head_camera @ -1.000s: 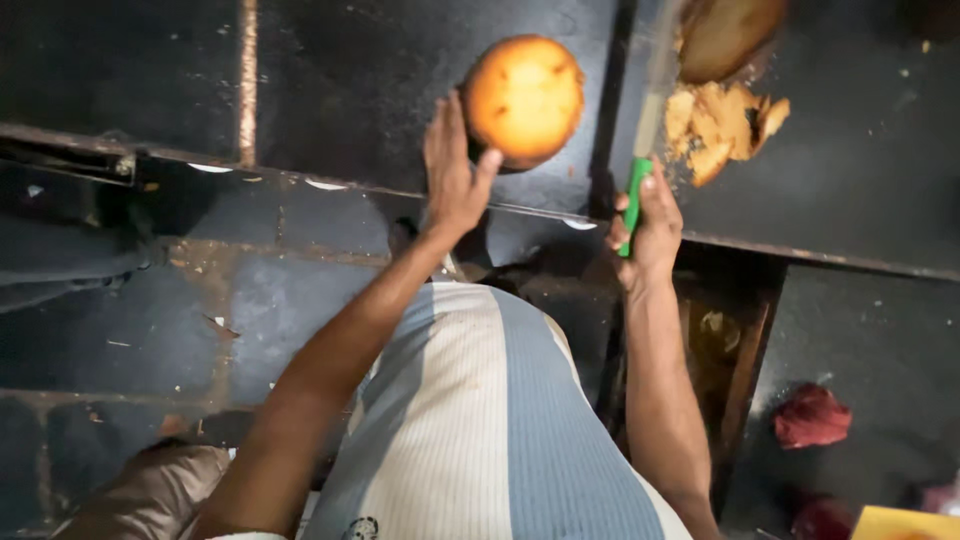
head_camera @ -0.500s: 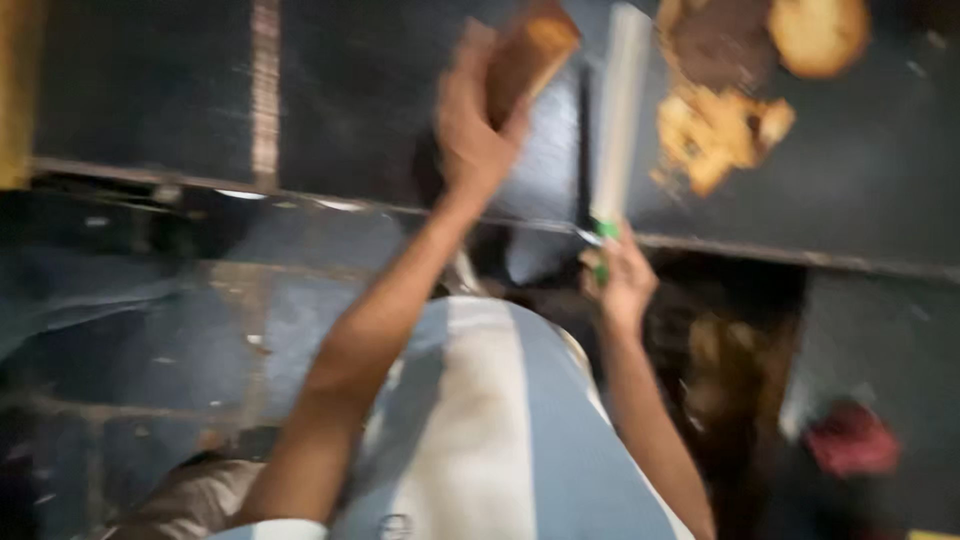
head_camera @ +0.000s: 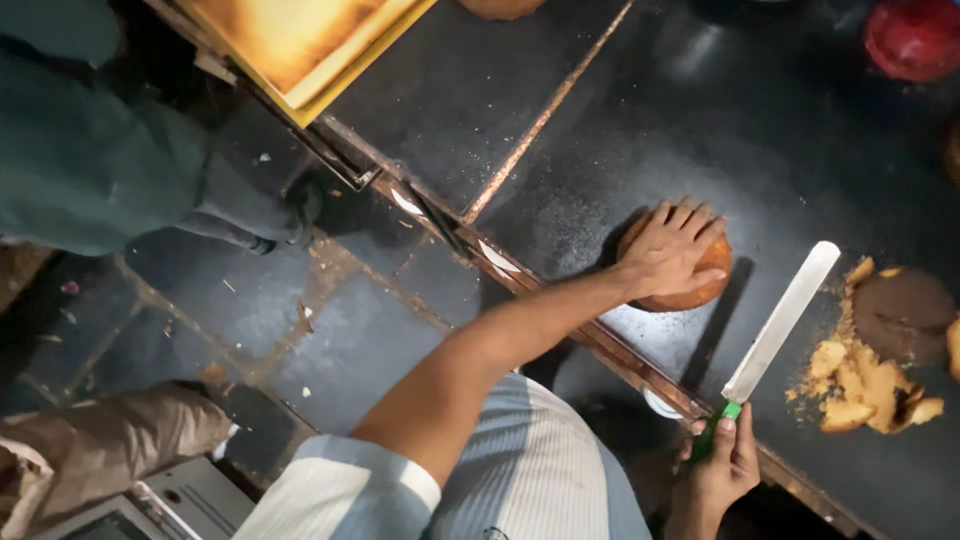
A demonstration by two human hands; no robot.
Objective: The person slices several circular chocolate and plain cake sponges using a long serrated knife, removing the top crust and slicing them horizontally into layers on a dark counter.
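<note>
- Head view: left hand point(head_camera: 672, 250) lies flat, fingers spread, palm down on a round golden-brown cake point(head_camera: 690, 285) sitting on the dark counter point(head_camera: 620, 130). Not a grip, just pressing on top.
- Cake sits near the counter's front edge, mostly hidden under that hand; only its right and lower rim shows.
- Right hand point(head_camera: 722, 462) is closed around the green handle of a long flat-bladed knife point(head_camera: 780, 322), blade angled up and away, lying just right of the cake, not touching it.
- Judgement: for a clean pass, keep the palm flat and steady on top, fingertips clear of the rim, blade level with the counter (a tilted blade would gouge).
- Right of the blade: pile of cake scraps point(head_camera: 865, 385) and a dark round piece point(head_camera: 905, 312).
- Top left: yellow-rimmed tray point(head_camera: 300, 45); another person's dark sleeve point(head_camera: 90, 150) at left.
</note>
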